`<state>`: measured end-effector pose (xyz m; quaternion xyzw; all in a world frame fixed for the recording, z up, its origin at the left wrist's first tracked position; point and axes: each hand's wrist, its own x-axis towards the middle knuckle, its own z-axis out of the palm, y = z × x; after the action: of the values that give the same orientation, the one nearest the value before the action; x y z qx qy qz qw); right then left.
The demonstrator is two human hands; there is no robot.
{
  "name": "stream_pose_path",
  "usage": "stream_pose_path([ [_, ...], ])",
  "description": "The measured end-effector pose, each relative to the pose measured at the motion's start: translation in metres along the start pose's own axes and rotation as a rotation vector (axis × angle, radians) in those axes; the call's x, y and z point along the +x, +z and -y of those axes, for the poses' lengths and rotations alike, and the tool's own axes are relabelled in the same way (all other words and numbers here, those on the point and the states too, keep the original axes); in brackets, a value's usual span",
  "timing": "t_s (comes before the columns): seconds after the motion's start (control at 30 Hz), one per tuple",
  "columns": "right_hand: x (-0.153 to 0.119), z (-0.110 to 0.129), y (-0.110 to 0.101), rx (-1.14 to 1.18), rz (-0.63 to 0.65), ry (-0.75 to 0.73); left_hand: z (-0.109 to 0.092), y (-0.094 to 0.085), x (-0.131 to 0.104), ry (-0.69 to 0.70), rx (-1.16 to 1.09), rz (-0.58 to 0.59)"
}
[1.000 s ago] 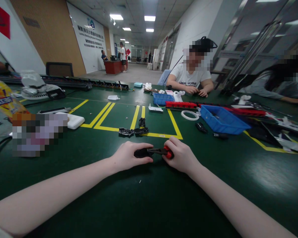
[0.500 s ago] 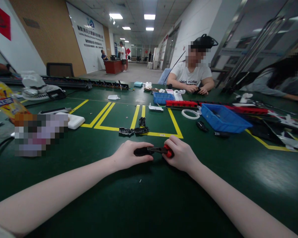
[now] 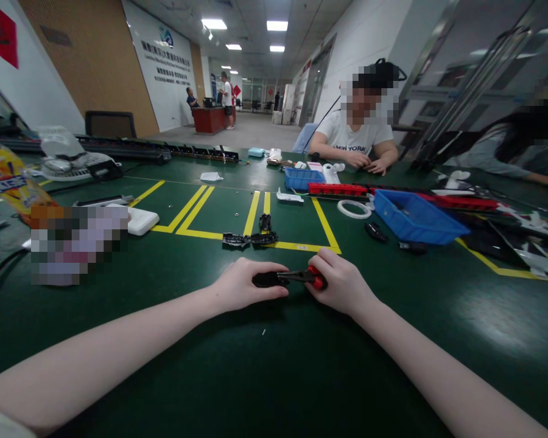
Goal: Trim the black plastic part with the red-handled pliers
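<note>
Left hand (image 3: 241, 283) pinching a black part (image 3: 265, 280), right hand (image 3: 341, 283) wrapped round pliers (image 3: 302, 277) at its end, the work looks unfinished

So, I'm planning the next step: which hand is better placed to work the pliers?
Probably the right hand: it grips the red-handled pliers; the left hand holds the black part.
</note>
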<state>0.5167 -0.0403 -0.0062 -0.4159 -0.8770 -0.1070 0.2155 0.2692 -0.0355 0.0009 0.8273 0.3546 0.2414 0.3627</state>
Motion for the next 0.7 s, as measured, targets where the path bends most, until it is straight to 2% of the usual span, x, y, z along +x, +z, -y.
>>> stream_pose_path([
  [0.17, 0.004, 0.014, 0.000, -0.020, 0.010, -0.065, -0.001, 0.001, -0.001, 0.076, 0.103, 0.066],
  [0.27, 0.006, 0.019, 0.001, -0.023, 0.006, -0.078, -0.002, 0.001, -0.001, 0.085, 0.092, 0.079],
  [0.47, 0.002, 0.010, 0.001, 0.029, -0.079, 0.010, 0.000, -0.001, 0.000, 0.057, -0.027, 0.031],
  [0.7, -0.001, 0.003, -0.001, 0.065, -0.125, 0.045, -0.003, -0.003, -0.001, 0.061, -0.068, 0.073],
])
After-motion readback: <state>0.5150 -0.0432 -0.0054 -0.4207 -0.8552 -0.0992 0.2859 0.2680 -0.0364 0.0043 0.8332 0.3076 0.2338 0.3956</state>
